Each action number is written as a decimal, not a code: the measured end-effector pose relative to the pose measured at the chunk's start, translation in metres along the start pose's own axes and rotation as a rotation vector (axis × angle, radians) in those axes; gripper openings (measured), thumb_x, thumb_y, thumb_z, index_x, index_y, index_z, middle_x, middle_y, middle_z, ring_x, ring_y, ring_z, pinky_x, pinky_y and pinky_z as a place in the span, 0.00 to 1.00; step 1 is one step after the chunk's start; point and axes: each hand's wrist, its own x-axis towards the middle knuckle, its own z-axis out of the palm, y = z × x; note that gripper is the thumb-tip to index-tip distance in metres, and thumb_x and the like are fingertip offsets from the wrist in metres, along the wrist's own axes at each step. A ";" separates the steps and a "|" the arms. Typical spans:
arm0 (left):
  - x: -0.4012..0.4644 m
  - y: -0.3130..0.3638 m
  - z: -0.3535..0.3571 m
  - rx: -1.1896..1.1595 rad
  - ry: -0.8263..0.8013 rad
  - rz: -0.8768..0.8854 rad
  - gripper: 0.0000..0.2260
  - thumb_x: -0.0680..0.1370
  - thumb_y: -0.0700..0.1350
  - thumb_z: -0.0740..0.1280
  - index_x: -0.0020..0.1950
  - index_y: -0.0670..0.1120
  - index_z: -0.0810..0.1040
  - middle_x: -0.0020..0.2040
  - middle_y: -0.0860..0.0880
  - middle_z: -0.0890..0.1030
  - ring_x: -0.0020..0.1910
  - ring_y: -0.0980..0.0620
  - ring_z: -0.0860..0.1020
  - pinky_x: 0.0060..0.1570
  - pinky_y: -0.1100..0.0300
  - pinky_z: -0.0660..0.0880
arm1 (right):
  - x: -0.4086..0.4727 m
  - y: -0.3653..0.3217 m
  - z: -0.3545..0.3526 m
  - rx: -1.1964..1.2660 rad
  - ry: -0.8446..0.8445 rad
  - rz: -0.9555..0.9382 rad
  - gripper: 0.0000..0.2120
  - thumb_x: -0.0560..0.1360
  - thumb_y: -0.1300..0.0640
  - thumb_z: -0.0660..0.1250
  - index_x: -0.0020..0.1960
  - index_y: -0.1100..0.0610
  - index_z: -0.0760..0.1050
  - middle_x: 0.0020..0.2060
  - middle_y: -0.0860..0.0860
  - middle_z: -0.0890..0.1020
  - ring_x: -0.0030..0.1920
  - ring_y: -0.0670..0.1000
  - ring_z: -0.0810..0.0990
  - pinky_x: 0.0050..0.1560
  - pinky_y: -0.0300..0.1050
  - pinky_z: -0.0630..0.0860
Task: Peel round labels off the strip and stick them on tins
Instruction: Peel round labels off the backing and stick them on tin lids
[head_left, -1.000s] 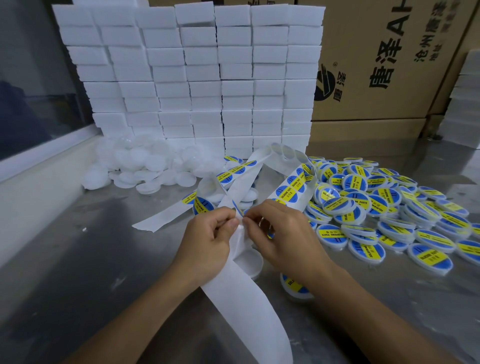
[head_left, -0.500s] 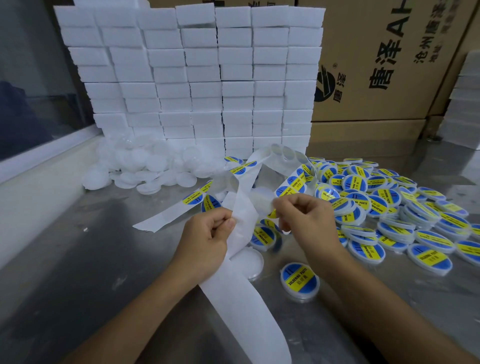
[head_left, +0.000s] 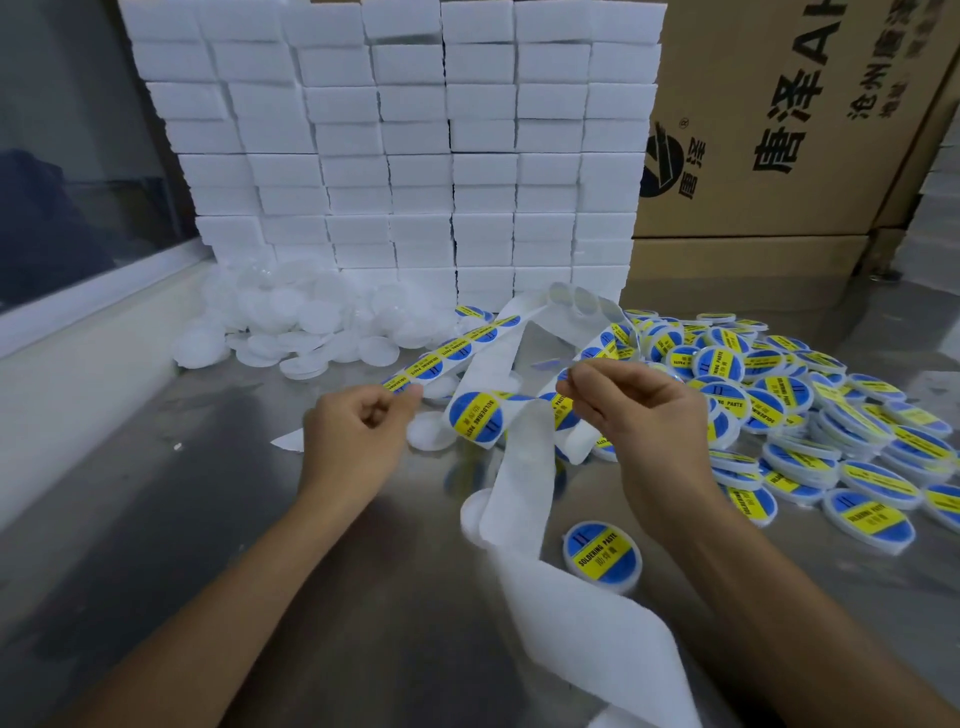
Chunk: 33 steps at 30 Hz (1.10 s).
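The white backing strip (head_left: 519, 467) curls up from the lower edge, passes between my hands and loops back near the white blocks. Blue-and-yellow round labels (head_left: 447, 353) still sit on its far stretch, and one label (head_left: 475, 415) curls at the bend. My left hand (head_left: 358, 441) pinches the strip by its edge. My right hand (head_left: 639, 415) is raised to the right of the strip, its fingertips pinched on a thin label (head_left: 548, 364) seen edge-on. A labelled tin (head_left: 602, 556) lies in front of my right hand. Plain white tins (head_left: 426, 434) lie under the strip.
Several labelled tins (head_left: 810, 415) are heaped on the right of the steel table (head_left: 208, 519). Unlabelled white tins (head_left: 291, 322) are piled at the back left. Behind them stands a wall of white blocks (head_left: 415, 156), with a cardboard box (head_left: 779, 130) to its right.
My hands have drawn apart. The right hand rose away from the strip with a label pinched in it, uncovering the labelled tin below. The left hand shifted left along the strip.
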 end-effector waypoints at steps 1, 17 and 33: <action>0.009 -0.004 -0.001 0.019 0.041 -0.019 0.15 0.75 0.51 0.71 0.33 0.42 0.80 0.27 0.43 0.78 0.28 0.51 0.70 0.32 0.58 0.69 | 0.000 0.000 0.000 -0.056 -0.003 -0.050 0.04 0.73 0.66 0.72 0.46 0.61 0.84 0.37 0.53 0.87 0.42 0.50 0.86 0.45 0.38 0.81; 0.127 -0.048 0.014 1.063 -0.321 0.083 0.12 0.75 0.43 0.68 0.58 0.49 0.82 0.60 0.43 0.80 0.61 0.39 0.75 0.57 0.50 0.70 | 0.013 0.016 -0.013 -0.671 -0.079 -0.722 0.06 0.73 0.63 0.74 0.50 0.60 0.84 0.44 0.50 0.84 0.42 0.47 0.83 0.39 0.46 0.79; 0.098 -0.021 0.014 0.721 -0.192 0.136 0.05 0.74 0.36 0.61 0.47 0.46 0.70 0.45 0.43 0.77 0.44 0.41 0.73 0.38 0.53 0.67 | 0.015 0.016 -0.013 -0.555 0.003 -0.497 0.13 0.74 0.65 0.73 0.58 0.57 0.81 0.41 0.48 0.82 0.40 0.42 0.78 0.38 0.30 0.73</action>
